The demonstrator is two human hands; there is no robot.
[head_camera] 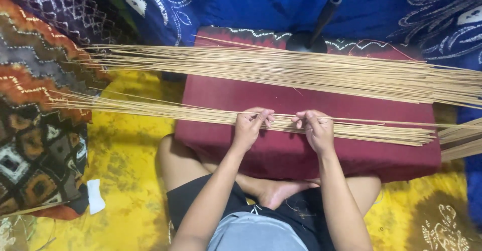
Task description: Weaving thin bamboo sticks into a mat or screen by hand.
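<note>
Grip, left hand (249,126): fingers curled shut, fingertips pinching thin sticks of the near bundle (201,114).
Grip, right hand (315,128): fingers curled shut, thumb and fingertips pinching sticks of the same bundle.
Gap between hands: small; hands near each other but apart, fingertips facing inward.
Near bundle position: lies left to right across the near half of the red cushion (301,155); left ends overhang the yellow cloth (125,155) and fan out, right ends reach past the cushion's right edge.
Far bundle (301,70): thicker, lies along the far half of the cushion, overhanging both sides; well apart from the hands.
Open room: a bare red strip between the two bundles; a second bare strip between the near bundle and the cushion's near edge.
Edges: cushion's near edge sits just above the person's crossed legs; patterned fabric (35,105) bounds the left side, blue cloth (261,5) the far side.
Obstruction, far side: black stand (314,30) with a round base on the cushion's far edge, touching the far bundle.
Arm pose: both forearms extend away from the body, converging; wrists straight, backs of hands up.
Loose item: white scrap (95,195) on the yellow cloth, near left.
</note>
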